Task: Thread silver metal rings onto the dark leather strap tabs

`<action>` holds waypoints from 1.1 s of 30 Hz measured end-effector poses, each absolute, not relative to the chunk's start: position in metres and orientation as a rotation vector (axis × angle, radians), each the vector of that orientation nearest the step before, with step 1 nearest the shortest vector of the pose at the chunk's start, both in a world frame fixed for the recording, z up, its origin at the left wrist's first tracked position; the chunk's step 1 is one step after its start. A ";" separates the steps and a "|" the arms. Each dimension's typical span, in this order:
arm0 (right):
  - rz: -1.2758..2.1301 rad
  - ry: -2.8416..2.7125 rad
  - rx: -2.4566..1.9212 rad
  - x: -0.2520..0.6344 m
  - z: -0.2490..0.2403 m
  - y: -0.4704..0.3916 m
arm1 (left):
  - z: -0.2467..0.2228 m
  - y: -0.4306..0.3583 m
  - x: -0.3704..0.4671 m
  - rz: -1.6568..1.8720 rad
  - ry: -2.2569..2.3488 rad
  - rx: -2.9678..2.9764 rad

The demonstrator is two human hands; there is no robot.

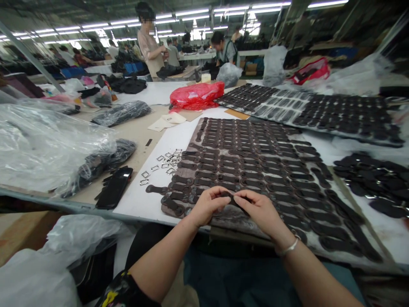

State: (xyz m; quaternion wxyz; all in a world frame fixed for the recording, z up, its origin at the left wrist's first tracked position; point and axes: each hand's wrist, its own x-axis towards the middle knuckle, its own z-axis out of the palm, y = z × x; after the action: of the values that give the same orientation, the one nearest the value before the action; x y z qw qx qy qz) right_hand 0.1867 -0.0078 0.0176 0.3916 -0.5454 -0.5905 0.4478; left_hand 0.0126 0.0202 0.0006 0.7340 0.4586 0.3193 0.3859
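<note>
My left hand (211,204) and my right hand (255,209) meet over the front edge of a board (223,219) covered with rows of dark strap pieces (252,175). Between them they pinch one dark strap piece (242,202), its ends partly covered by my fingers. Fingertips of both hands nearly touch. Left of the board, several small metal rectangular rings (155,168) lie scattered on white sheeting. One dark strap (156,189) sticks out past the board's left edge.
A black phone (114,187) lies at the table's front left, beside clear plastic bags (57,145). Behind the board are a red plastic bag (196,96) and a second board of straps (345,111). Dark straps with rings (377,181) are piled right. People work farther back.
</note>
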 end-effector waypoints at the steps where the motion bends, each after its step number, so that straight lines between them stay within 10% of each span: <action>1: 1.203 -1.431 -1.367 0.187 0.018 -0.008 | 0.002 0.020 0.012 0.849 0.656 1.006; 19: 1.627 -1.180 -1.273 0.182 0.030 -0.015 | 0.001 0.015 0.014 0.941 0.642 1.185; 33: 0.971 -1.823 -1.286 0.186 0.026 -0.013 | -0.009 0.016 0.025 1.054 0.742 1.122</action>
State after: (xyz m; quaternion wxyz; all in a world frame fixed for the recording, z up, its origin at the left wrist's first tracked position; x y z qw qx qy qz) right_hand 0.1856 -0.0133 0.0258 0.3472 -0.4957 -0.7026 0.3742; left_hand 0.0246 0.0164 -0.0089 0.6566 0.4952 0.3274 0.4652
